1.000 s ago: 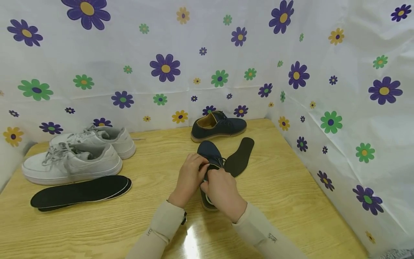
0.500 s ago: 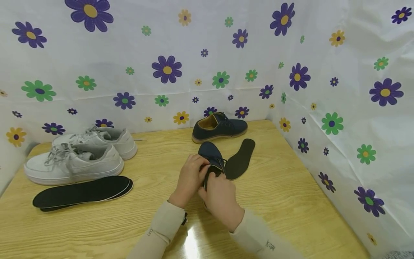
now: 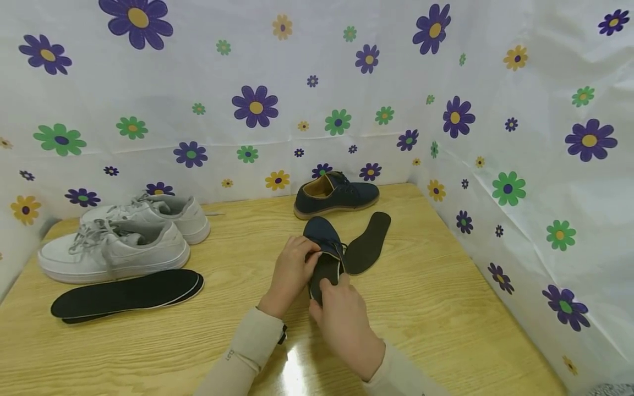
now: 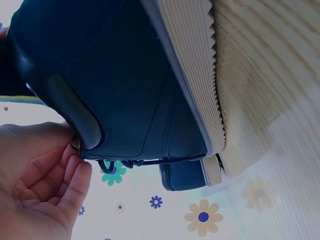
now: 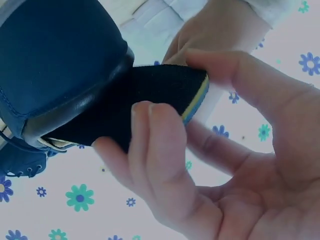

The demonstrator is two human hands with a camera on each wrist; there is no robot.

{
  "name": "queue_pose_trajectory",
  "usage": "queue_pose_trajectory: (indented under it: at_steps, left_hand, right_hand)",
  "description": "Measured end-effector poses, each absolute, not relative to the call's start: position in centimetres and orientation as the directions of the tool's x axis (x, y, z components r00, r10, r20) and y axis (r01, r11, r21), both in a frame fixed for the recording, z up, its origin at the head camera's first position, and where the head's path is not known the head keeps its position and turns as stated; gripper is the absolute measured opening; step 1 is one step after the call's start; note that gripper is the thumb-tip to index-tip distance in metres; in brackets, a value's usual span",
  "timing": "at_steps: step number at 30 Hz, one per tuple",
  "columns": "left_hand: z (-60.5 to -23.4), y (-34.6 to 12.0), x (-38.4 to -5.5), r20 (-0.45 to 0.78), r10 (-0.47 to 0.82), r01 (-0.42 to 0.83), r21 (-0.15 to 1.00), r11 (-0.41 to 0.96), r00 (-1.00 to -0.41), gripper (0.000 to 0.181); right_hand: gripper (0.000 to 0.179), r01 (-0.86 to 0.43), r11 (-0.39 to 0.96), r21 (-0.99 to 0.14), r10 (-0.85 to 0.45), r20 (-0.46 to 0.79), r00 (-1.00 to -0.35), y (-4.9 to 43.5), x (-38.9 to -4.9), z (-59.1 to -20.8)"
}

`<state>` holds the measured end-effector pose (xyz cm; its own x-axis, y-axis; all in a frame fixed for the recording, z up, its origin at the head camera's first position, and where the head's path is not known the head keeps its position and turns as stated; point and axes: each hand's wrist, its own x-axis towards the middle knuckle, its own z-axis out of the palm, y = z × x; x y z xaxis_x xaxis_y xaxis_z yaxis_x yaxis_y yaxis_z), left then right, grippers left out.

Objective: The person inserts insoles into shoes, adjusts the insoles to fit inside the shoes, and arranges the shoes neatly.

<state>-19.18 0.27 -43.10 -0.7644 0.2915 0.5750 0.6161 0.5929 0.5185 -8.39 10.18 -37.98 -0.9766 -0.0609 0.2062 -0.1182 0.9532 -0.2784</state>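
A navy lace-up shoe (image 3: 318,230) stands toe-away on the table between the two hands. My left hand (image 3: 291,269) pinches the edge of its opening near the laces, as the left wrist view shows with the thumb (image 4: 45,137) against the shoe's side (image 4: 120,90). A black insole (image 3: 326,269) sits partly in the shoe, its rear end raised out of the opening. My right hand (image 3: 346,322) holds this end, thumb and fingers on either side; in the right wrist view the insole (image 5: 155,82) shows a yellow and blue edge. The shoe's heel is mostly hidden in the head view.
The matching navy shoe (image 3: 337,192) stands behind, near the flowered cloth (image 3: 208,77). A dark loose insole (image 3: 368,245) lies right of the worked shoe. At left are white sneakers (image 3: 114,253) and a stack of black insoles (image 3: 126,296) on the wooden table (image 3: 238,236).
My right hand has come back from the shoe's opening toward me, so more of the black insole shows. The left hand keeps its place at the opening.
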Motion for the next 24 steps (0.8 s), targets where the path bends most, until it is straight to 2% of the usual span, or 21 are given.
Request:
queue_pose_trajectory:
  at_steps: [3,10,18,24]
  left_hand:
    - [-43.1,0.2,-19.2,0.573,0.291,0.614,0.520,0.594,-0.766,0.004]
    - [-42.9,0.1,-19.0,0.570,0.298,0.617,0.520,0.590,-0.766,0.004]
    - [-42.9,0.1,-19.0,0.563,0.301,0.613,0.518,0.597,-0.769,0.004]
    - [-42.8,0.1,-19.0,0.566,0.299,0.614,0.516,0.598,-0.768,0.004]
  right_hand:
    - [0.014,-0.151,0.941,-0.303,-0.081,0.231,-0.970,10.6,-8.8,-37.8]
    - [0.016,-0.176,0.939,-0.296,-0.090,0.282,-0.955,12.5,-11.3,-39.2]
    - [0.011,-0.207,0.883,-0.421,-0.084,0.292,-0.953,13.7,-13.3,-39.8]
    - [0.011,-0.248,0.858,-0.450,-0.128,0.280,-0.951,13.8,-13.7,-40.1]
